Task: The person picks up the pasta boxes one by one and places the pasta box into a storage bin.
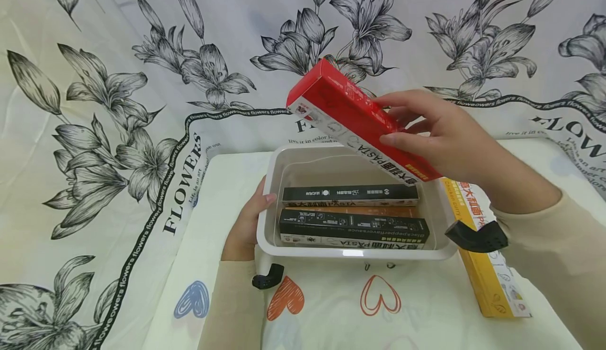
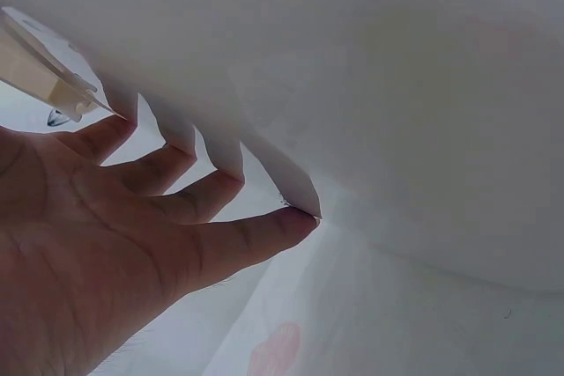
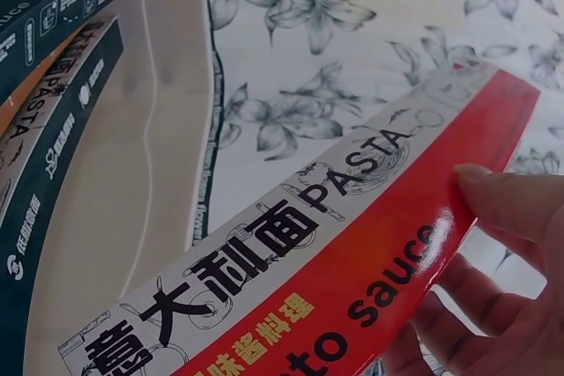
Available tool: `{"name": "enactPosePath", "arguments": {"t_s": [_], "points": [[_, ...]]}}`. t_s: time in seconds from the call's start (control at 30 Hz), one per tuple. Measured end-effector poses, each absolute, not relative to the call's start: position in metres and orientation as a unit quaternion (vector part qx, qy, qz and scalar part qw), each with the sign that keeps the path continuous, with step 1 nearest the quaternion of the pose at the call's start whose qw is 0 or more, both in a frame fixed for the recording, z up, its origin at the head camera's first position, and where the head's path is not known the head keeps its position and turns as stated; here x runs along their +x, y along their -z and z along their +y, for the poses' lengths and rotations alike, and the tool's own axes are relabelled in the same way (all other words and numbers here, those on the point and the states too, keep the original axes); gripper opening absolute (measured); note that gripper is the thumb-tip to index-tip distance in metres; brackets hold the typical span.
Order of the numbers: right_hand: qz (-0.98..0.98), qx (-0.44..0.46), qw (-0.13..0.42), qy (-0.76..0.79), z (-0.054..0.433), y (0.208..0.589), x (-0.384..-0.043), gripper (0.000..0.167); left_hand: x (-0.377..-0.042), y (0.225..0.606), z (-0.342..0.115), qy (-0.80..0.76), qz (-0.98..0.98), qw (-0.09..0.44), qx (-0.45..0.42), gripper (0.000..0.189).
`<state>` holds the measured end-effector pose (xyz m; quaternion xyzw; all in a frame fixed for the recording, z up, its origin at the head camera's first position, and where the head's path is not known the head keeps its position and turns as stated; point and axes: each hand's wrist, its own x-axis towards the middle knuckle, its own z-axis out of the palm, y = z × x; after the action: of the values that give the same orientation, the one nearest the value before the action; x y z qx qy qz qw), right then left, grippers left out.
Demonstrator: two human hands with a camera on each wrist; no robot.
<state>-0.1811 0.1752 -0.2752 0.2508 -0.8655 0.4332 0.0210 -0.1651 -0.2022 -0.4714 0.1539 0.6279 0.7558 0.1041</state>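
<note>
My right hand (image 1: 426, 123) grips a red box of pasta (image 1: 350, 108), thumb on one side and fingers on the other. The box is tilted above the back right of a white plastic bin (image 1: 350, 253), its far left end raised. "PASTA" and "sauce" show on it in the right wrist view. At the bin's left end my left hand (image 1: 246, 229) holds the wall, thumb over the rim; the left wrist view shows fingertips (image 2: 300, 217) against the outside. Inside the bin lie two dark pasta boxes, one behind (image 1: 350, 194) and one in front (image 1: 355, 225), with orange packaging (image 1: 374, 210) partly visible between them.
A yellow pasta box (image 1: 490, 271) lies on the table right of the bin, partly hidden by the right forearm. The tabletop has a pale cloth (image 1: 331, 308) with printed hearts. Behind and to the left hangs a flower-patterned cloth (image 1: 213, 76).
</note>
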Motion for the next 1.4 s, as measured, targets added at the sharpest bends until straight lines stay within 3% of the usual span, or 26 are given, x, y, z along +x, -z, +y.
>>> {"name": "enactPosePath", "arguments": {"t_s": [0.4,0.87,1.4], "points": [[-0.873,0.310,0.019,-0.376,0.154,0.285,-0.193,0.057,-0.170,0.469,-0.198,-0.757,0.632,0.085,0.143,0.084],[-0.903,0.305,-0.007,-0.304,0.128,0.301,-0.208,0.055,-0.172,0.470,-0.198,-0.760,0.631,0.087,0.128,0.089],[-0.917,0.301,-0.039,-0.258,0.108,0.312,-0.217,0.054,-0.169,0.472,-0.203,-0.743,0.648,0.095,0.138,0.081]]}}
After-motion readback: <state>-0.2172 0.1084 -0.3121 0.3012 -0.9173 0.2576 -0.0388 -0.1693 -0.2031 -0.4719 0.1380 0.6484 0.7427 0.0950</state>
